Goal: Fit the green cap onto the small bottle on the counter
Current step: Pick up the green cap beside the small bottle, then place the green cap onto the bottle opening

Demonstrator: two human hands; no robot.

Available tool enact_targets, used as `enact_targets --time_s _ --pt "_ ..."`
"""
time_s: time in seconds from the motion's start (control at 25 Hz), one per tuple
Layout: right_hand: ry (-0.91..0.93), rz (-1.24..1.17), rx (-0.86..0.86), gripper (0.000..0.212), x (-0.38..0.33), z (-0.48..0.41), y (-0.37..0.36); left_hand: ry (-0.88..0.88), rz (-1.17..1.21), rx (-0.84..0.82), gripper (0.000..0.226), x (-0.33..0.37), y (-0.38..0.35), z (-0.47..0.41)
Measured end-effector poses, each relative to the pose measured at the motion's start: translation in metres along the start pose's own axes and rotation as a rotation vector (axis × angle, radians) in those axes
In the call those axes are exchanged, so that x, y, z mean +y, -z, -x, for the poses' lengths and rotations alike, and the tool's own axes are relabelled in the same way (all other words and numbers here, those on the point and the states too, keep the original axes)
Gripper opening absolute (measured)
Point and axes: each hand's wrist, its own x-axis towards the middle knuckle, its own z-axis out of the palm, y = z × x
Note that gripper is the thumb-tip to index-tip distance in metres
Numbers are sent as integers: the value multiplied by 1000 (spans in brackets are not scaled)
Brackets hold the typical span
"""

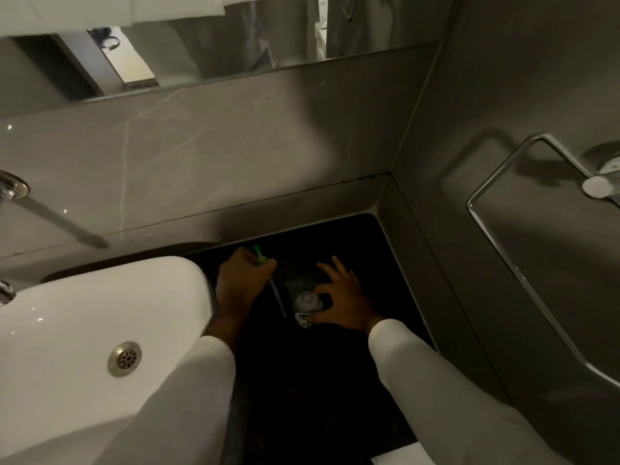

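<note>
A small clear bottle (306,305) stands on the dark counter (318,380), its open mouth facing up. My right hand (342,302) grips the bottle from the right with thumb and forefinger, the other fingers spread. My left hand (240,285) is closed around the green cap (259,255), whose green top sticks out above the fist. A thin pale tube (277,297) hangs down from the cap toward the counter, just left of the bottle. Cap and bottle are apart.
A white basin (84,330) with a metal drain (124,359) sits close on the left, touching my left arm. Grey tiled walls close the corner behind and to the right. A chrome towel ring (523,263) is on the right wall. A mirror (201,55) runs above.
</note>
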Motion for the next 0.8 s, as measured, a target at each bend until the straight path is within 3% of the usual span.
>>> enact_targets --time_s 0.16,0.28,0.36,0.64,0.8 --pt "-62 67 -58 39 -11 -9 9 -414 374 124 21 38 34 9" --pt "-147 54 -98 20 -18 -10 13 -651 415 131 27 49 40 22" --pt "-158 64 -117 30 -18 -11 14 -668 428 131 23 48 33 25" --pt "-125 56 -83 27 -8 -14 11 -571 319 80 26 30 4 28" --pt "-169 29 -60 62 -6 -14 10 -591 204 -41 31 16 -13 33"
